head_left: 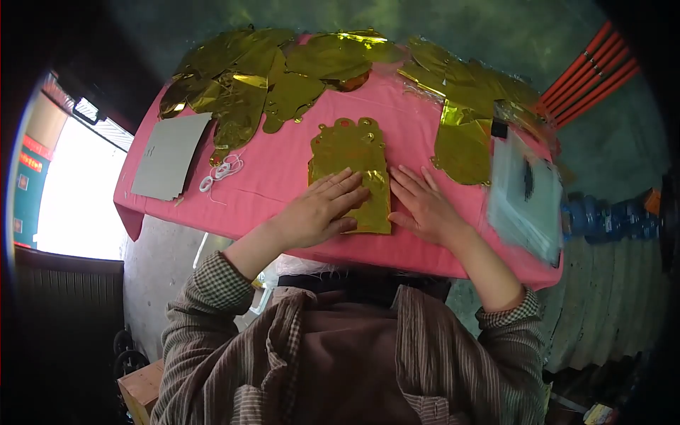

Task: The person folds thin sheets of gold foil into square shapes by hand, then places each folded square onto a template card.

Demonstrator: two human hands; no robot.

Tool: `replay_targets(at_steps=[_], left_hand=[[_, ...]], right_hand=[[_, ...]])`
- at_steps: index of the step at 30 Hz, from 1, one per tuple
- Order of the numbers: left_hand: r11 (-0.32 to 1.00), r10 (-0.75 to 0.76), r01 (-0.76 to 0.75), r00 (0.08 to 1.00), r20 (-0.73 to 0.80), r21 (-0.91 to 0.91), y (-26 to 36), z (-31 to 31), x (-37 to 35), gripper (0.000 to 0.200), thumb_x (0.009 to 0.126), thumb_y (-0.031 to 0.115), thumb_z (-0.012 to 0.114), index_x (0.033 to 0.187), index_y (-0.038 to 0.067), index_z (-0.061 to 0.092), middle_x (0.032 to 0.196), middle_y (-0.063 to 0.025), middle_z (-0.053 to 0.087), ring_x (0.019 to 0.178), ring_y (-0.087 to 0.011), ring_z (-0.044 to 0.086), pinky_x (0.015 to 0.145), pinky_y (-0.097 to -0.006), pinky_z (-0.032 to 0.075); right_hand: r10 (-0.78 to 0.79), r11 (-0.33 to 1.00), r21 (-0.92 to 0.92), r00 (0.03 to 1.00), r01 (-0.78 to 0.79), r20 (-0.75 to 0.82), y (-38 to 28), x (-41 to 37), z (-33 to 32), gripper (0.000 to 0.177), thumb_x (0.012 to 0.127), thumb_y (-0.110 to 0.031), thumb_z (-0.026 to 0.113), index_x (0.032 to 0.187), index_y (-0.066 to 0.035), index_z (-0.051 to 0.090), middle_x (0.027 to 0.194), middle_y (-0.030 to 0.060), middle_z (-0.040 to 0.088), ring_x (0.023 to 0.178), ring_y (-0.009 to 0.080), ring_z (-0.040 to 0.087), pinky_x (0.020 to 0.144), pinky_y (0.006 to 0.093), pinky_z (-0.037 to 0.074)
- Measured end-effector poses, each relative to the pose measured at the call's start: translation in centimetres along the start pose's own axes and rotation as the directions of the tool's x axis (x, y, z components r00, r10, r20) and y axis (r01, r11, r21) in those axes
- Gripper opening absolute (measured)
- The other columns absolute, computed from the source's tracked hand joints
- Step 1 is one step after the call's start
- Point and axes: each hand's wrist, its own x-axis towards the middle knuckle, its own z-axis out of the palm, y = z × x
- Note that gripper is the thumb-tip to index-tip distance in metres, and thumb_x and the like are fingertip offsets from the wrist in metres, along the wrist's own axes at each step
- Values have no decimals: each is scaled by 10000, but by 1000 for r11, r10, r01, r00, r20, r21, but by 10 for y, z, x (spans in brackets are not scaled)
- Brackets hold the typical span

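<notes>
A flat gold foil piece (350, 152) with a scalloped, holed top edge lies in front of me on the pink tablecloth (269, 180). My left hand (326, 205) rests on its left and middle part, palm down, fingers stretched out and pointing right. Along its right edge lies my right hand (425, 205), also palm down with fingers extended; the fingertips are right at the foil's side. Neither hand grips anything. The foil under my left palm is hidden.
Gold foil pieces (294, 92) spread over the table's far side, with more (464, 134) at the right. Grey card sheets (166, 156) and white string (219, 173) lie left. Clear plastic sleeves (524, 198) are stacked right. Red poles (588, 74) stand beyond the table.
</notes>
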Motion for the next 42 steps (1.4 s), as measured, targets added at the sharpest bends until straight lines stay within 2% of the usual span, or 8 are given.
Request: replay_targets(at_steps=[8, 14, 20, 22, 28, 34, 37, 42], left_hand=[[998, 28, -28, 1000, 5, 48, -1, 1, 1, 522, 853, 234, 595, 1335, 102, 444, 1421, -190, 340, 1347, -358, 267, 1087, -441, 263], [995, 6, -7, 1000, 16, 97, 5, -6, 8, 509, 805, 251, 632, 1285, 142, 502, 1354, -180, 416, 1281, -354, 363, 1046, -446, 314], [982, 99, -91, 994, -38, 168, 9, -11, 20, 430, 742, 260, 660, 1138, 119, 573, 1286, -167, 474, 1188, -331, 440, 990, -425, 365], [989, 138, -136, 990, -34, 58, 5, -6, 23, 337, 744, 254, 635, 1054, 130, 583, 1240, -136, 506, 1157, -283, 462, 957, -406, 380], [983, 148, -146, 989, -12, 107, 2, 1, 22, 493, 763, 261, 609, 1233, 146, 512, 1259, -108, 483, 1180, -269, 428, 985, -409, 352], [978, 158, -162, 987, 38, 130, 0, 2, 23, 528, 779, 287, 588, 1282, 155, 498, 1274, -87, 472, 1224, -267, 385, 1013, -426, 320], [977, 165, -167, 986, 26, 129, -2, 3, 23, 513, 779, 287, 585, 1269, 153, 515, 1290, -91, 459, 1230, -271, 378, 1015, -429, 316], [983, 148, -151, 988, 35, 102, -4, 6, 21, 507, 776, 283, 587, 1258, 137, 528, 1318, -97, 433, 1229, -278, 378, 1022, -429, 308]], right_hand=[[-44, 998, -46, 998, 46, 51, 3, 8, -3, 676, 879, -537, 451, 1278, 9, 444, 1412, 203, 328, 1358, 326, 245, 1110, 519, 152], [-61, 998, 1, 998, 61, 34, 8, 7, -2, 651, 890, -561, 416, 1255, -26, 474, 1409, 203, 323, 1358, 329, 243, 1110, 527, 136], [-14, 972, 233, 1000, 15, -5, 20, 8, 3, 627, 928, -560, 329, 1281, -65, 487, 1418, 186, 313, 1379, 322, 199, 1124, 505, 75], [8, 946, 325, 1000, -6, -3, 20, 9, 2, 640, 941, -563, 271, 1276, -71, 506, 1426, 179, 308, 1387, 317, 179, 1127, 494, 44], [24, 892, 449, 998, -45, 52, 26, 11, 2, 669, 951, -563, 196, 1300, -79, 497, 1430, 163, 311, 1393, 307, 166, 1128, 480, 11], [65, 832, 550, 997, -76, 38, 28, 15, 0, 670, 953, -561, 173, 1375, -94, 402, 1458, 129, 300, 1394, 275, 182, 1135, 450, 19], [50, 913, 407, 992, 1, -113, 11, 20, -3, 650, 953, -535, 262, 1407, -76, 332, 1477, 123, 276, 1396, 270, 184, 1139, 444, 34], [-79, 982, 177, 997, 74, 22, 1, 24, 5, 716, 916, -500, 399, 1425, -19, 248, 1484, 145, 248, 1401, 263, 167, 1140, 461, 35]])
